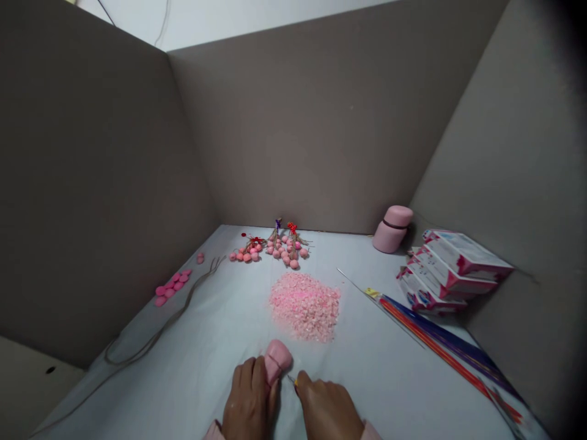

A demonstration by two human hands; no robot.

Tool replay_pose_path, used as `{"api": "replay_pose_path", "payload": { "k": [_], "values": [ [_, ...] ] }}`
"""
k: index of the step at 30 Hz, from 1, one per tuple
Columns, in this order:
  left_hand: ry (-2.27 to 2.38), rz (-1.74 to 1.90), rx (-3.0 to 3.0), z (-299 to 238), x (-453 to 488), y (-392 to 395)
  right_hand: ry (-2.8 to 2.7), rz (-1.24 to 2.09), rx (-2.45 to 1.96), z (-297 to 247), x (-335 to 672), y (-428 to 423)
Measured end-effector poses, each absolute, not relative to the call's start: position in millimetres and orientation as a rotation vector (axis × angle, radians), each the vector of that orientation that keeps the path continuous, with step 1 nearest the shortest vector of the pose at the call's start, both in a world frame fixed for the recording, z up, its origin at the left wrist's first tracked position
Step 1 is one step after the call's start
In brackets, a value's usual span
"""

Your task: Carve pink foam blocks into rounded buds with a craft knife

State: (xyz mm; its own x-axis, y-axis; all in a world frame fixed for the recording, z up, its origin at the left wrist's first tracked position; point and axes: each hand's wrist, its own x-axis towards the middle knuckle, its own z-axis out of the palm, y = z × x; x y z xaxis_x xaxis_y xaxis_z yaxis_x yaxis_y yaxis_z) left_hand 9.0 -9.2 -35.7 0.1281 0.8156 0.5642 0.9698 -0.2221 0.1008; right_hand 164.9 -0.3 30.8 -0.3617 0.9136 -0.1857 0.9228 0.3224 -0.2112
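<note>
At the front of the table, my left hand (250, 397) is closed around a smooth pink clay-like lump (277, 357), its rounded end poking out past the fingers, with a dark line across it. My right hand (326, 403) makes a fist on a small tool (292, 380) with a thin metal tip and a bit of yellow; the rest is hidden in the fingers. The tip points at the lump's right side; whether it touches cannot be seen. Just beyond both hands lies a heap of small pink pieces (306, 305).
Bunches of pink balls on stems (287, 247) lie at the back. Pink discs (170, 287) and brown cord (158, 335) are at left. Red and blue sticks (435, 342), scissors (502, 410), stacked boxes (454, 269) and a pink jar (392, 229) stand right. Grey panels (293, 122) enclose the table.
</note>
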Motion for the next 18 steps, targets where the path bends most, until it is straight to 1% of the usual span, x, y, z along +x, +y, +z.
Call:
{"api": "replay_pose_path", "payload": {
  "k": [3, 8, 18],
  "values": [
    [-1.679, -0.661, -2.146, -34, 5, -8, 2.54, -0.472, 1.769, 32, 166, -2],
    [-1.58, -0.605, -2.21, -31, -1, -7, 2.516, -0.471, 1.757, 33, 166, -2],
    [-1.599, -0.624, -2.221, -30, -1, -6, 2.482, -0.476, 1.76, 34, 168, -6]
  ]
}}
